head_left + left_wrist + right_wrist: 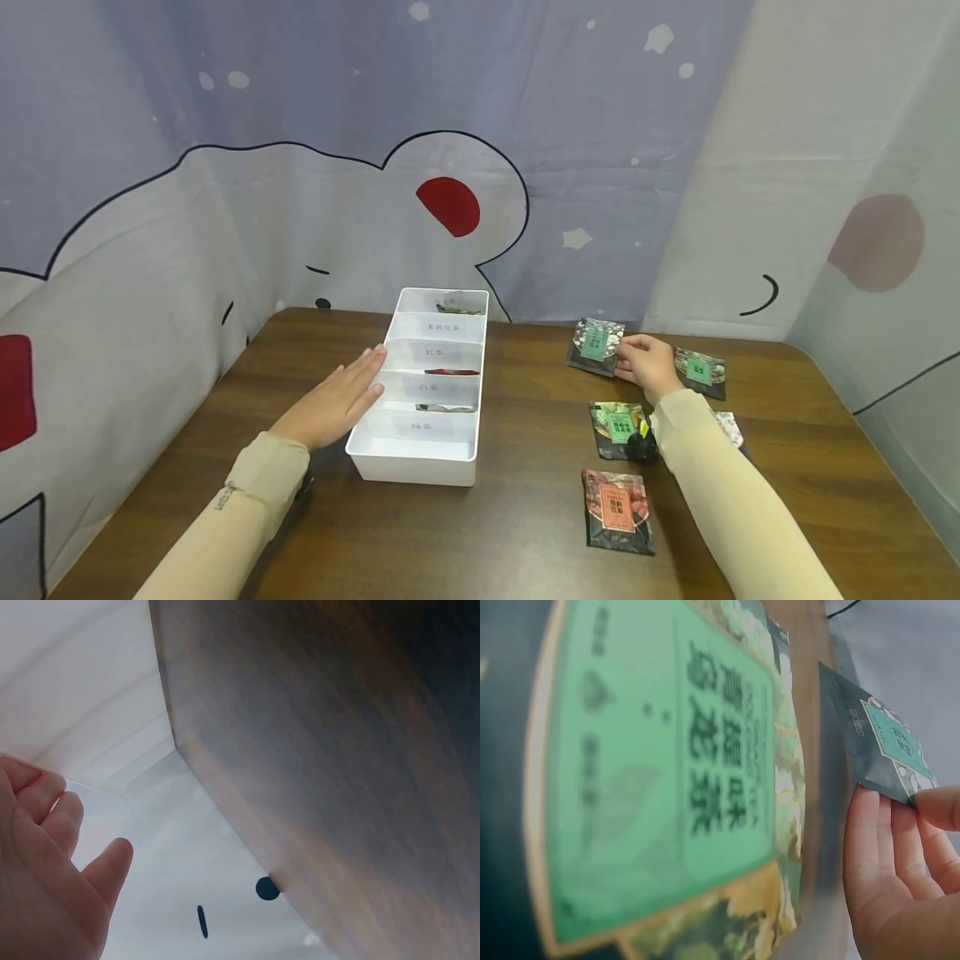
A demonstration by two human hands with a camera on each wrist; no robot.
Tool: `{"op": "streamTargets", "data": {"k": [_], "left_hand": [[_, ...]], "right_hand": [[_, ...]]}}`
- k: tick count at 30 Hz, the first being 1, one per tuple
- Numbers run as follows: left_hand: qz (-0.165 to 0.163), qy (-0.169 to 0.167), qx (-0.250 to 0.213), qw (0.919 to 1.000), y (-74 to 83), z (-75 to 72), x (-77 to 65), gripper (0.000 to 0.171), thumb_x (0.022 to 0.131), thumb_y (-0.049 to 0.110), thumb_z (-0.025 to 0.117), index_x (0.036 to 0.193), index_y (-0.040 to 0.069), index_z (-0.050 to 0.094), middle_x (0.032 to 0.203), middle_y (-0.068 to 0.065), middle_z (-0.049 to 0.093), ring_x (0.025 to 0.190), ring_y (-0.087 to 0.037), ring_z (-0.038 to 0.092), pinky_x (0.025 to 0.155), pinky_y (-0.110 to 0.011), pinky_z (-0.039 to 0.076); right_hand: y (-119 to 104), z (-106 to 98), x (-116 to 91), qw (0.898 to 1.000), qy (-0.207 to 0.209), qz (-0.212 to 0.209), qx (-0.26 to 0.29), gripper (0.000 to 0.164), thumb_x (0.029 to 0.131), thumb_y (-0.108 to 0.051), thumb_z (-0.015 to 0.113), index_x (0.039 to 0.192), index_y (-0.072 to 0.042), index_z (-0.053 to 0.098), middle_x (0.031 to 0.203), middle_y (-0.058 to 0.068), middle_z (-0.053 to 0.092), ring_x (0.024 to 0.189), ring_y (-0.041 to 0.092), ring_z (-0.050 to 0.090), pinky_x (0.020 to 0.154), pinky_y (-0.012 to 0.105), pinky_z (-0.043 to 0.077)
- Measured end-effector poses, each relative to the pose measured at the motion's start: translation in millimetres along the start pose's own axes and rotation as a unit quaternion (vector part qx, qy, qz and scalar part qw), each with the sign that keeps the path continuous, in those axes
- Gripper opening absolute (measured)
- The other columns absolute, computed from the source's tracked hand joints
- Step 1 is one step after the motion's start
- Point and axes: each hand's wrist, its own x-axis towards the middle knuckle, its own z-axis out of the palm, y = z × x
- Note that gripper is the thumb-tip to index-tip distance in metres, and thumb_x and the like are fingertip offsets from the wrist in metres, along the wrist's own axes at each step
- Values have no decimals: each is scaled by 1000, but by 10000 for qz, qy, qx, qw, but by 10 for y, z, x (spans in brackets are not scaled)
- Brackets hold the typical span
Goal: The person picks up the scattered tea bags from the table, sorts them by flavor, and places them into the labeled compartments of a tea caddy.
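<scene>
My right hand (647, 365) pinches a dark tea sachet with a green label (595, 346) by its right edge, at the back right of the table. In the right wrist view the thumb lies over that sachet's edge, with the fingers behind it. My left hand (333, 404), fingers straight, is at the left side wall of a long white divided box (420, 471). The left wrist view shows its fingertips right at the box's wall. Labelled compartments run front to back; a green-edged sachet (459, 309), a red sachet (452, 372) and a whitish sachet (446, 408) stand in separate ones.
Near my right forearm lie a yellow-green sachet (617, 427), a red-labelled sachet (617, 510), another green-labelled sachet (701, 372) and a partly hidden pale-patterned one (729, 427). A printed curtain (585, 167) hangs behind the wooden table (525, 533).
</scene>
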Motion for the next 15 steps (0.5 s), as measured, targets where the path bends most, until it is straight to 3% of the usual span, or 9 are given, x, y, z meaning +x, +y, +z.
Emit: {"op": "streamTargets", "data": {"k": [15], "left_hand": [[62,35,120,9999,-21,8,23,66,111,45,28,163,8,15,169,-9,15,154,-33,17,122,-58,18]], "right_hand": [[-103,177,-33,9991,16,-393,135,34,102,-8,58,131,11,54,101,4,63,78,10,63,75,24,60]]}}
